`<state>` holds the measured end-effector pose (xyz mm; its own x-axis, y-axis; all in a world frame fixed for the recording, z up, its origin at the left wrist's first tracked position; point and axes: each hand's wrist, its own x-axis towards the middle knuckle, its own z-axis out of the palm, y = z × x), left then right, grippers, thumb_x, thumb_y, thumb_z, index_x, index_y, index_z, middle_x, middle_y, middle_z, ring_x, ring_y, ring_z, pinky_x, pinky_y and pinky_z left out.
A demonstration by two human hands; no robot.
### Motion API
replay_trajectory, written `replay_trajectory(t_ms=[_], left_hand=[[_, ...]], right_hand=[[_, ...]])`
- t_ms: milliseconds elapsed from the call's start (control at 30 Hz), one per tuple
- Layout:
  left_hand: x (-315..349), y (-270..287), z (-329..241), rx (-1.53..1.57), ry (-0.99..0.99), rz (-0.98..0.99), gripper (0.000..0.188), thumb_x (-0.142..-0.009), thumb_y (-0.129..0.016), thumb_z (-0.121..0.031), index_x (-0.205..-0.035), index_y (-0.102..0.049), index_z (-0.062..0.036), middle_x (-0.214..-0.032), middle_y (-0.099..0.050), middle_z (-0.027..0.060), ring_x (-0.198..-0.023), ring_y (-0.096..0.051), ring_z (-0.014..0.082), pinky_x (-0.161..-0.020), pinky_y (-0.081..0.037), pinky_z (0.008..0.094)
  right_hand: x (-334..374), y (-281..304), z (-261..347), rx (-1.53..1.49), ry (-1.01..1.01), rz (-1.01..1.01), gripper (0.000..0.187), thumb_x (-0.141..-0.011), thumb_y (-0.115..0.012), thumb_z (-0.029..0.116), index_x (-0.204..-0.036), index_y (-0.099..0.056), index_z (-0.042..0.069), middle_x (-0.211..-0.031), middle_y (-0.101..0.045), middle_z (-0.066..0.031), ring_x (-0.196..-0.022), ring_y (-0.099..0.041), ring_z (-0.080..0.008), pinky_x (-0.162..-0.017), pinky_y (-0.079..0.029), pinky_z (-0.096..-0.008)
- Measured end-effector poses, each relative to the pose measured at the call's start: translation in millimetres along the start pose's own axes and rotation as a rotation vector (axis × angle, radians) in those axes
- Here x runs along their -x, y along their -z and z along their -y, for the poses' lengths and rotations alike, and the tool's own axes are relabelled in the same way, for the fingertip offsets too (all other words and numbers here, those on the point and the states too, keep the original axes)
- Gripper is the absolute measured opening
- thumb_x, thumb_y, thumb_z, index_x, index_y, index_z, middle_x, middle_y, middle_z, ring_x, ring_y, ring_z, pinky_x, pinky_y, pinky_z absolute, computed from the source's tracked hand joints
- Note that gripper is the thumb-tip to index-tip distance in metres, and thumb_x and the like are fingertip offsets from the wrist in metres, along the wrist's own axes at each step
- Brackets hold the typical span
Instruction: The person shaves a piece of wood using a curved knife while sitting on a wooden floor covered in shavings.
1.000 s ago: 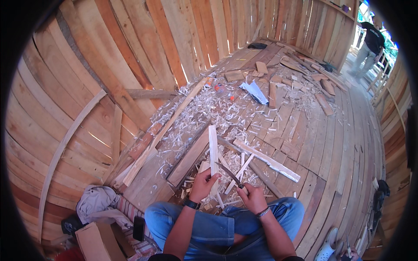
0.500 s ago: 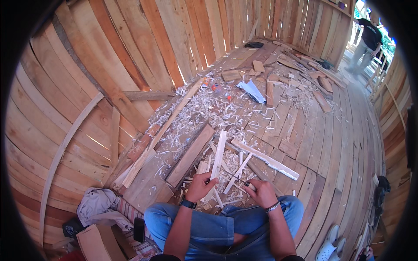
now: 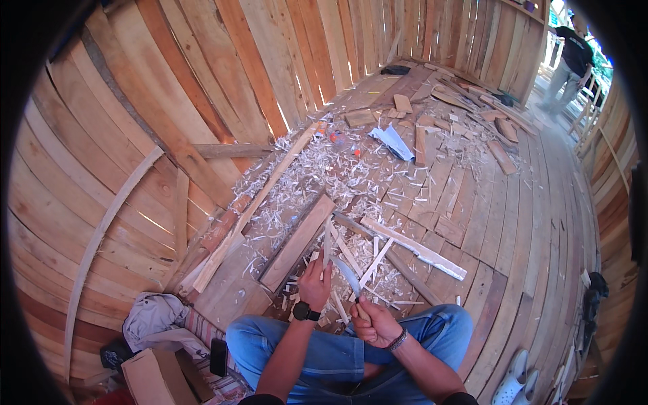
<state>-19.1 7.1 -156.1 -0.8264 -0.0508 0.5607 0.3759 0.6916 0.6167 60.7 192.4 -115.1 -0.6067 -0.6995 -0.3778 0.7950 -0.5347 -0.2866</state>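
Head view, and the person sits cross-legged in blue jeans (image 3: 290,347), both hands out front over the wood chips! Left hand (image 3: 314,287), dark watch (image 3: 306,311) on its wrist, has its fingers closed around the lower part of a slim wooden strip (image 3: 327,237), which points up and away from the lap. Over on the right hand (image 3: 376,325), a bracelet (image 3: 398,339) at the wrist, the fist is wrapped round the handle of a curved-blade knife (image 3: 348,273). The blade slants toward the strip, its tip right by the left fingers; whether steel meets wood, one cannot tell! Just left of the strip lies a thick brown plank (image 3: 297,243); to the right, a ragged-edged pale slat (image 3: 415,250) rests near a crossed pair of thin sticks. Beyond, curly shavings (image 3: 351,172) blanket the floorboards, a bluish sheet (image 3: 393,143) among the scraps. Down at the left sit a cardboard box (image 3: 152,378) and a dark phone (image 3: 218,358); at the lower right, white clogs (image 3: 509,379). And at the far doorway, another person (image 3: 575,57) stands in a black shirt!
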Motion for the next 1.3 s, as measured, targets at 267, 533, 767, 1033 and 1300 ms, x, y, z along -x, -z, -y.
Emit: replay_trajectory(t_ms=[267, 533, 767, 1033, 1300], left_hand=[[-10, 7, -11, -0.020, -0.081, 0.029, 0.036, -0.090, -0.062, -0.012, -0.125, -0.060, -0.0034, -0.090, -0.066, 0.0156, -0.073, -0.066, 0.0296, -0.061, -0.053, 0.0364], [-12, 15, -7, 0.333, 0.156, 0.406, 0.028, -0.092, -0.059, -0.015, -0.113, -0.062, 0.0030, -0.087, -0.067, 0.0184, -0.073, -0.068, 0.0273, -0.063, -0.050, 0.0316], [-9, 23, 9, 0.523, 0.406, 0.641, 0.025, -0.094, -0.058, -0.017, -0.109, -0.063, 0.0016, -0.071, -0.063, 0.0147, -0.059, -0.055, 0.0196, -0.058, -0.045, 0.0316], [4, 1, -2, 0.181, 0.010, 0.148, 0.028, -0.093, -0.055, -0.015, -0.118, -0.060, -0.0023, -0.082, -0.063, 0.0168, -0.067, -0.062, 0.0304, -0.059, -0.047, 0.0392], [-6, 12, -15, -0.166, -0.089, 0.074, 0.043, -0.090, -0.058, -0.012, -0.132, -0.055, -0.0052, -0.079, -0.057, 0.0120, -0.067, -0.060, 0.0289, -0.057, -0.048, 0.0393]], right_hand=[[0, 27, 9, 0.726, 0.248, -0.240, 0.037, -0.099, -0.048, 0.040, -0.094, -0.054, 0.004, -0.059, -0.052, -0.0084, -0.044, -0.049, -0.0221, -0.042, -0.041, -0.0327], [17, 23, 45, 1.962, 0.603, -0.776, 0.034, -0.090, -0.060, 0.041, -0.098, -0.059, 0.008, -0.071, -0.064, -0.0191, -0.070, -0.064, -0.0403, -0.060, -0.050, -0.0494], [24, 9, 47, 2.036, 0.736, -0.880, 0.031, -0.089, -0.061, 0.042, -0.094, -0.062, 0.011, -0.070, -0.065, -0.0157, -0.068, -0.065, -0.0363, -0.057, -0.050, -0.0469], [-6, 33, 13, 0.785, 0.283, -0.366, 0.037, -0.100, -0.047, 0.042, -0.086, -0.054, 0.009, -0.060, -0.042, 0.0029, -0.045, -0.037, -0.0057, -0.040, -0.029, -0.0207], [5, 18, 20, -0.083, -0.098, 0.082, 0.040, -0.104, -0.034, 0.044, -0.089, -0.047, 0.009, -0.058, -0.034, 0.0042, -0.042, -0.030, -0.0044, -0.035, -0.026, -0.0198]])
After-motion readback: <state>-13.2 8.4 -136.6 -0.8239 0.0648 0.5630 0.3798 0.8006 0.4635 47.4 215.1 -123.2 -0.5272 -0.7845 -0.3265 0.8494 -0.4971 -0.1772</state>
